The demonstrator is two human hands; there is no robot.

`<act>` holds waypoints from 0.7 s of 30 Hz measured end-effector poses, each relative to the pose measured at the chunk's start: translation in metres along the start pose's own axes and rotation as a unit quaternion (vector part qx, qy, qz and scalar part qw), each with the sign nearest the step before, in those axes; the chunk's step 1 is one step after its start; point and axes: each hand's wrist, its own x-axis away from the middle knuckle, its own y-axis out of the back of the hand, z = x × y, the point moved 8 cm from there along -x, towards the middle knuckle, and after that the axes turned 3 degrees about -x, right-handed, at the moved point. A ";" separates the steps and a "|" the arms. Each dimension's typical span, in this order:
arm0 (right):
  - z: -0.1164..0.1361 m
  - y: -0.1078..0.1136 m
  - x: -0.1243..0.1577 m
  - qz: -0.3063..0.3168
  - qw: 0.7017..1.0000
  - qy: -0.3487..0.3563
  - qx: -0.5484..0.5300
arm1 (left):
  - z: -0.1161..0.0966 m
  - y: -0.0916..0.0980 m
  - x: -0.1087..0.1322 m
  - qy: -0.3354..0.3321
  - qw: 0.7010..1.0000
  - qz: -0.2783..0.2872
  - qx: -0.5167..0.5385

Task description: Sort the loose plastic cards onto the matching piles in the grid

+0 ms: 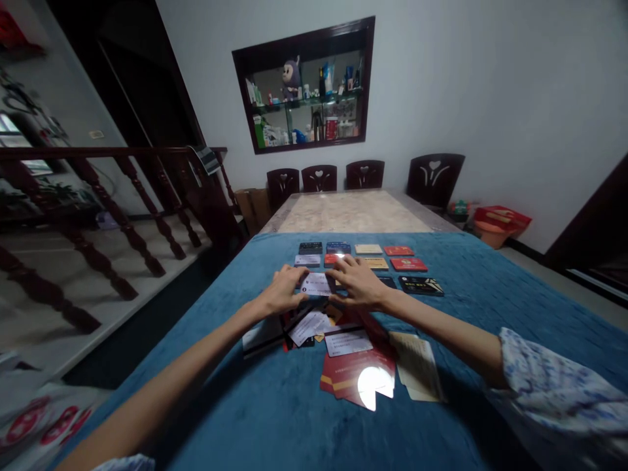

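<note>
My left hand (284,289) and my right hand (360,284) grip a white card (315,284) by its opposite ends, thumbs at the near side and fingers at the far side. Whether it is one card or a small stack I cannot tell. Just beyond, rows of cards lie in neat piles, among them a lilac-white pile (307,260), a yellow pile (375,263), a red pile (409,264) and a black pile (420,286). Nearer to me are loose overlapping cards: red cards (348,373), a white card with a dark stripe (347,343) and cream cards (417,366). My right hand partly hides the middle piles.
A blue cloth (235,399) covers the near part of the long table, and its far part shows a beige top (343,212). Dark chairs (434,180) stand around the far end. To the left runs a wooden railing (122,170).
</note>
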 end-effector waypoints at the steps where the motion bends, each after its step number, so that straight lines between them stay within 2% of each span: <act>1: -0.001 0.001 -0.005 0.006 1.000 -0.006 0.000 | 0.005 0.002 -0.005 0.003 1.000 0.001 -0.003; 7: -0.013 0.000 -0.035 0.032 0.999 -0.038 -0.002 | 0.027 0.008 -0.033 0.006 0.999 0.010 -0.050; 14: -0.031 -0.015 -0.068 0.063 0.995 -0.073 -0.006 | 0.045 0.006 -0.062 0.021 0.995 0.030 -0.093; 21: -0.047 -0.033 -0.096 0.109 0.987 -0.117 -0.027 | 0.069 -0.009 -0.091 0.036 0.990 0.048 -0.128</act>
